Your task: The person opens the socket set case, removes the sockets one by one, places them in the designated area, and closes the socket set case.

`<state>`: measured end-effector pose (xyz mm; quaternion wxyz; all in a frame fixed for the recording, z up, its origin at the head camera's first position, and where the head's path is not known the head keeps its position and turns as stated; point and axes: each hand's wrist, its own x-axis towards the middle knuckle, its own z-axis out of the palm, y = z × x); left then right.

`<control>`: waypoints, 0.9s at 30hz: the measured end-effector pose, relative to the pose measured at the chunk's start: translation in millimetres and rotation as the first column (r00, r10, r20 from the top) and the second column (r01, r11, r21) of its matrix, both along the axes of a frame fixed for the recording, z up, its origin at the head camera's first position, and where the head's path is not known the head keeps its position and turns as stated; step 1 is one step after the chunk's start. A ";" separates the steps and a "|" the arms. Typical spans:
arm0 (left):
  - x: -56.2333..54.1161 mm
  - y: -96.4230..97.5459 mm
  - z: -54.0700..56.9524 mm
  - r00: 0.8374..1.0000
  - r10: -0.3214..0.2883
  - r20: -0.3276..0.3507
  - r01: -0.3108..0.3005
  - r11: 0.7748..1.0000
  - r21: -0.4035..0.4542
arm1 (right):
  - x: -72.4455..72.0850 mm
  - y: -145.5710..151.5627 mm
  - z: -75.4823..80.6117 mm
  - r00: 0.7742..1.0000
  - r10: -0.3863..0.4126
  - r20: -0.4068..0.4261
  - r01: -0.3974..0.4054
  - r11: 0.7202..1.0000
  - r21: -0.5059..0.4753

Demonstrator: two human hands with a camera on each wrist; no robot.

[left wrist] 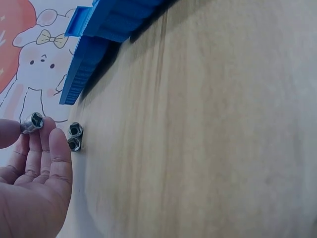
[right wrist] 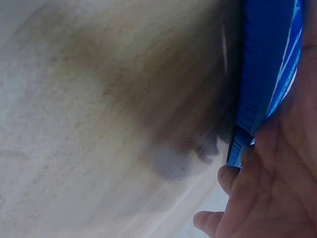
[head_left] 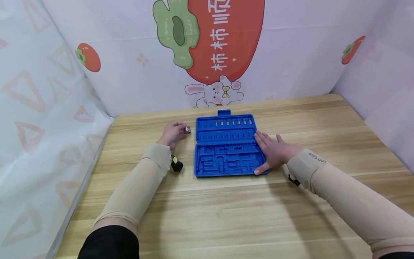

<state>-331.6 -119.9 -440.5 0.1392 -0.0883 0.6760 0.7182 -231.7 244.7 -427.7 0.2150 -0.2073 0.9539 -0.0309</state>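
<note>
Left hand (left wrist: 37, 186) pinching socket (left wrist: 30, 123), open end slanted wristward, right hand (head_left: 274, 150) splayed against case (head_left: 210, 135)

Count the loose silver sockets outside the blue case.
3: the held socket, pinched in the left hand; and, in the left wrist view, an upper socket and a lower socket together on the table. Others may be hidden behind the hand.

We see a wooden table (head_left: 220, 212) with light brown stripes. Behind it hangs a white cloth (head_left: 129, 79) showing us a big red fruit (head_left: 240, 36) and a bunny (head_left: 213, 94) with a yellow bow (head_left: 225, 92). The left cloth (head_left: 19, 187) has pink triangles (head_left: 84, 116).
</note>
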 end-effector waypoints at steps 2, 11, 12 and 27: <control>0.5 -2.3 0.4 1.000 0.004 0.005 -0.004 1.000 -0.004 | -1.5 1.9 -3.3 1.000 0.009 -0.006 -0.009 1.000 0.014; 3.0 -8.8 2.5 1.000 0.010 0.013 -0.009 1.000 -0.025 | -0.3 2.3 -3.4 0.998 0.043 -0.036 -0.042 0.999 0.034; 2.8 -9.5 2.6 1.000 0.009 0.013 -0.009 1.000 -0.028 | 1.1 0.2 -0.1 0.999 0.043 -0.033 -0.042 0.998 0.037; 3.8 -18.4 -2.8 1.000 -0.007 0.008 0.007 0.998 -0.058 | -3.8 -3.7 13.0 0.998 -0.014 0.067 0.017 0.999 -0.045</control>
